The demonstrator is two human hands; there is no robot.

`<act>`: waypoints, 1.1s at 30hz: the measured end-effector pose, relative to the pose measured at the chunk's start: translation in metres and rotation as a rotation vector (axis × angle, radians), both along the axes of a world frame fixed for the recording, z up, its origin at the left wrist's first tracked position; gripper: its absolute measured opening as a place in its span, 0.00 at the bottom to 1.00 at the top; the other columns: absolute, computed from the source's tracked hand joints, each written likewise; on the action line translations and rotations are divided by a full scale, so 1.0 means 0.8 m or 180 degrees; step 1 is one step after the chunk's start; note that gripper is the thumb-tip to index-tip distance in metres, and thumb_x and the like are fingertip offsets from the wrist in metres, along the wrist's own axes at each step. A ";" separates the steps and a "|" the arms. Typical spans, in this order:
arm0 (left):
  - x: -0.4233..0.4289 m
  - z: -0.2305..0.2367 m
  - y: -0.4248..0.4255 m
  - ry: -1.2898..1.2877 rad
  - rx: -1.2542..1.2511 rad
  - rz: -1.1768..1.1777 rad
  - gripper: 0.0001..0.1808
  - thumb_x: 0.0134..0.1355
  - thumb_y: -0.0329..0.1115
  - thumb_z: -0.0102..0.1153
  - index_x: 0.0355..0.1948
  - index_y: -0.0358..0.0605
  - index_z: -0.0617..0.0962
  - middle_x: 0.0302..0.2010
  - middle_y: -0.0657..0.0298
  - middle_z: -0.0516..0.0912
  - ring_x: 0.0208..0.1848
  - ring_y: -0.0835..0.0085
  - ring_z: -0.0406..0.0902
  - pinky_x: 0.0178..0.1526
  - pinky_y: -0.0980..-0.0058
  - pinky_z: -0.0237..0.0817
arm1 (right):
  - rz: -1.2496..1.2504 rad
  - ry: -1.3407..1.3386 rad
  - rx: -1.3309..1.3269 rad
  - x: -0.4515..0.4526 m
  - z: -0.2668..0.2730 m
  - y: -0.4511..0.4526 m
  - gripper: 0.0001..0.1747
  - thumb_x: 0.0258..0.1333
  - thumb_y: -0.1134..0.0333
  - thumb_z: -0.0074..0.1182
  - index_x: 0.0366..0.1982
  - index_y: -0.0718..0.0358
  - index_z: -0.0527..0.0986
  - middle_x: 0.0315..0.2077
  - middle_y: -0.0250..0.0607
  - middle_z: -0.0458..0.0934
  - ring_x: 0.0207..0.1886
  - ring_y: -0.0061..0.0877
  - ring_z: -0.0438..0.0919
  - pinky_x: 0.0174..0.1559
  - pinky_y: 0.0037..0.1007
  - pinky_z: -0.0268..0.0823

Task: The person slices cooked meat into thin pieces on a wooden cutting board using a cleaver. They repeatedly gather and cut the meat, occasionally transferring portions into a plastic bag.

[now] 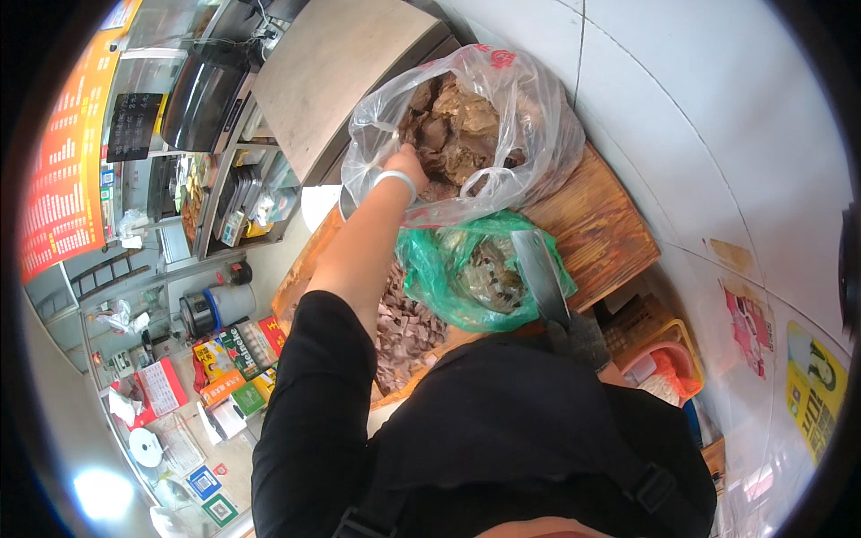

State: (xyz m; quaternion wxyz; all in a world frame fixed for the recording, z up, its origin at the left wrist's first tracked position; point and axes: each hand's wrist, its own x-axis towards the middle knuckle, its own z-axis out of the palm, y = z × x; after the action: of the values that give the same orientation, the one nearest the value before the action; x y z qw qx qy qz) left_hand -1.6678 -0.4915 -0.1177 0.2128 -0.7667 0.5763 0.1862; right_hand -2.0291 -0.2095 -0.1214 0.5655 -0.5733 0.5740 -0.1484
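My left hand (pixel 406 168), bare with a pale band at the wrist, reaches to the left rim of a large clear plastic bag (pixel 545 161) and touches chunks of brown cooked meat (pixel 464 128) inside; its fingertips are partly hidden. In my right hand (pixel 584 339), which wears a dark glove, is a cleaver (pixel 541 276), its broad blade pointing away from me over a green plastic bag (pixel 437 289). That bag holds a smaller clear bag of dark food pieces (pixel 494 276). Sliced meat (pixel 403 336) lies on the wooden board below my left forearm.
A tiled wall (pixel 672 134) borders the wooden board (pixel 605 228) on the right. Baskets (pixel 672 336) stand low at the right. A metal-edged counter (pixel 343 60) lies beyond the bag. At the left are drink cartons (pixel 242 350), a blue-rimmed container (pixel 215 309) and shelves (pixel 249 195).
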 end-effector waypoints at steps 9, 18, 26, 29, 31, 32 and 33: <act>0.029 0.084 0.037 0.0823 -0.1076 0.0278 0.26 0.54 0.30 0.68 0.56 0.42 0.79 0.56 0.44 0.82 0.58 0.47 0.80 0.61 0.60 0.72 | -0.0147 0.0230 0.0381 0.003 0.007 0.005 0.22 0.64 0.51 0.52 0.47 0.60 0.80 0.40 0.56 0.83 0.45 0.53 0.82 0.47 0.49 0.72; 0.021 0.222 0.163 0.5487 -0.1029 0.2235 0.18 0.69 0.28 0.58 0.58 0.49 0.75 0.49 0.63 0.84 0.45 0.70 0.84 0.35 0.70 0.78 | 0.0036 0.0050 -0.0294 0.017 0.014 0.013 0.18 0.63 0.55 0.52 0.42 0.62 0.82 0.37 0.58 0.83 0.42 0.53 0.82 0.44 0.49 0.72; 0.057 0.255 0.310 0.6203 -0.0915 0.2552 0.20 0.74 0.51 0.52 0.57 0.50 0.76 0.52 0.63 0.84 0.47 0.70 0.83 0.33 0.70 0.73 | 0.0355 0.0243 -0.0421 0.067 0.049 0.056 0.18 0.63 0.58 0.53 0.43 0.64 0.81 0.37 0.59 0.83 0.43 0.54 0.82 0.45 0.48 0.72; 0.084 0.266 0.379 0.6088 -0.1249 0.2489 0.18 0.70 0.33 0.60 0.59 0.47 0.75 0.51 0.62 0.83 0.46 0.72 0.83 0.37 0.69 0.78 | 0.0418 0.0288 -0.0322 0.092 0.057 0.086 0.18 0.62 0.58 0.55 0.45 0.65 0.81 0.37 0.60 0.83 0.44 0.53 0.82 0.46 0.46 0.73; 0.106 0.275 0.428 0.6136 -0.1360 0.2112 0.25 0.65 0.25 0.63 0.63 0.46 0.74 0.56 0.62 0.81 0.49 0.70 0.83 0.41 0.70 0.79 | 0.0382 0.0130 -0.0217 0.113 0.063 0.108 0.19 0.61 0.59 0.56 0.47 0.65 0.80 0.37 0.60 0.83 0.44 0.52 0.83 0.46 0.45 0.73; 0.118 0.279 0.454 0.6117 -0.1476 0.2123 0.27 0.64 0.24 0.63 0.64 0.45 0.73 0.56 0.62 0.81 0.50 0.71 0.82 0.43 0.71 0.80 | 0.0505 0.0303 -0.0260 0.125 0.067 0.118 0.19 0.61 0.59 0.56 0.47 0.66 0.80 0.37 0.60 0.83 0.44 0.52 0.83 0.47 0.45 0.73; 0.130 0.282 0.481 0.6096 -0.1593 0.2137 0.28 0.64 0.23 0.63 0.65 0.45 0.73 0.56 0.62 0.81 0.51 0.71 0.82 0.44 0.71 0.80 | 0.0627 0.0476 -0.0307 0.138 0.071 0.128 0.19 0.61 0.60 0.57 0.48 0.66 0.80 0.37 0.60 0.83 0.45 0.51 0.83 0.47 0.44 0.73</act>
State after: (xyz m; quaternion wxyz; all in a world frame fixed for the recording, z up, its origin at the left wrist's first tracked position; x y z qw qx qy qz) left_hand -1.5638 -0.1064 0.1082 -0.5604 -0.4414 0.2835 0.6408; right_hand -1.9188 -0.1072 -0.0645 0.5048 -0.6629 0.5476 -0.0764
